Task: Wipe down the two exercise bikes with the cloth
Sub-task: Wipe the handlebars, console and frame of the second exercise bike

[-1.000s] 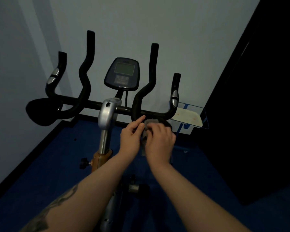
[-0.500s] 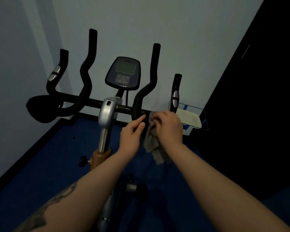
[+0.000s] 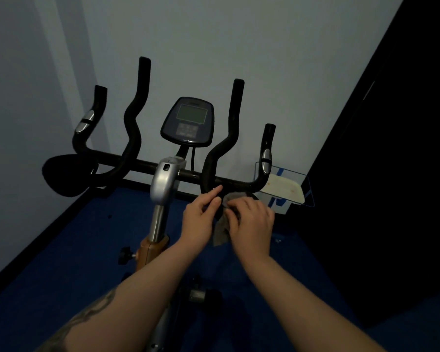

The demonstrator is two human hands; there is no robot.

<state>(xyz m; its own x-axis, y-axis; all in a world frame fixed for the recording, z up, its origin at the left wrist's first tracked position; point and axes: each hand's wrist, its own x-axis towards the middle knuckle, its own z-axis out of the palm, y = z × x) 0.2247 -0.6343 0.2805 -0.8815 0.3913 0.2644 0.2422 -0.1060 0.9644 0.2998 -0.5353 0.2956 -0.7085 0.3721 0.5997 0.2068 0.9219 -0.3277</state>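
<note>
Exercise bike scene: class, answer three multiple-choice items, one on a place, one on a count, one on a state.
1. Where is the cloth?
A. On the floor
B. At the handlebar's right end
C. On the console

2. How many upright black grips rise from the handlebar?
A. Two
B. Four
C. Six

3. What is the right hand doing?
A. Holding the cloth
B. Hanging free
C. Pressing the console

Answers: 1 B, the cloth hangs below the bar's right end. 2 B, four grips stand up. 3 A, its fingers curl on the cloth.

Both forearms were bare, with no sleeves; the left forearm carried a dark tattoo near seven o'clock; the right forearm was unmarked.
</note>
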